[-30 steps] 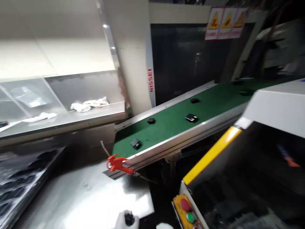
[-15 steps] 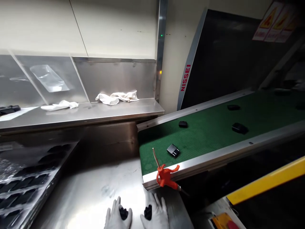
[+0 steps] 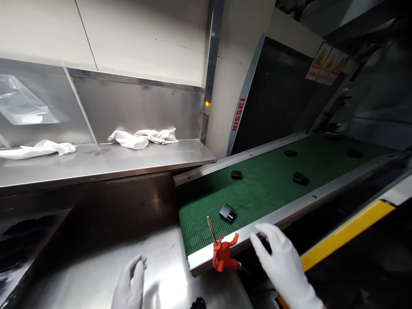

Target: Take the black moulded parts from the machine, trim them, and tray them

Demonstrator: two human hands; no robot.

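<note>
My left hand (image 3: 129, 284), in a pale glove, is over the steel table at the bottom. Its thumb and fingers curl together at the tips; what they hold, if anything, is hidden. My right hand (image 3: 283, 264), gloved too, reaches past the front rail of the green conveyor belt (image 3: 264, 184), thumb and fingers apart with nothing between them. A black part (image 3: 198, 304) lies on the table at the bottom edge, partly cut off. Nearest on the belt is a black rectangular part (image 3: 227, 213) with shiny prongs; a smaller black part (image 3: 236, 174) lies behind it.
An orange air gun (image 3: 222, 254) hangs at the belt's near corner. Farther along lie more black parts (image 3: 300, 178). White gloves (image 3: 128, 140) rest on the steel shelf (image 3: 154, 159). A tray (image 3: 48, 240) of dark parts stands left; a yellow bar (image 3: 350, 234) slants at right.
My right hand has let go of its black part and moved up and right to the belt rail. My left hand has moved left, its black part no longer visible. The view has turned right.
</note>
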